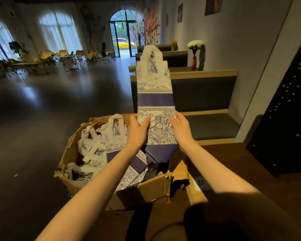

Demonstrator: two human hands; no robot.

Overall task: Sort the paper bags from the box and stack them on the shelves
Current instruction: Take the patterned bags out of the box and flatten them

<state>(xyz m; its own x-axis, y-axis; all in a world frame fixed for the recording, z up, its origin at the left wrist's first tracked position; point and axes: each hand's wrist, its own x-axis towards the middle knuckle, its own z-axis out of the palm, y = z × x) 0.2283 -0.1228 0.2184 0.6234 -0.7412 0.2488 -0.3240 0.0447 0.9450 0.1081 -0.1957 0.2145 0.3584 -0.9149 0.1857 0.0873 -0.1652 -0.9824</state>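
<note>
A flat folded paper bag (155, 94), white with blue drawings, a dark blue band and white handles, is held up above the torn cardboard box (71, 153). My left hand (137, 131) grips its left edge near the bottom, thumb on the front. My right hand (181, 129) grips the right edge at the same height. Several more bags of the same print (115, 136) lie in the box, handles pointing away from me. No shelves are in view.
The box stands on a dark wooden surface (233, 162). Behind it are cushioned benches (207, 94) and a table with a vase of white flowers (195, 54). A black perforated panel (288, 110) stands at the right. Dark open floor (42, 119) spreads to the left, with chairs far back.
</note>
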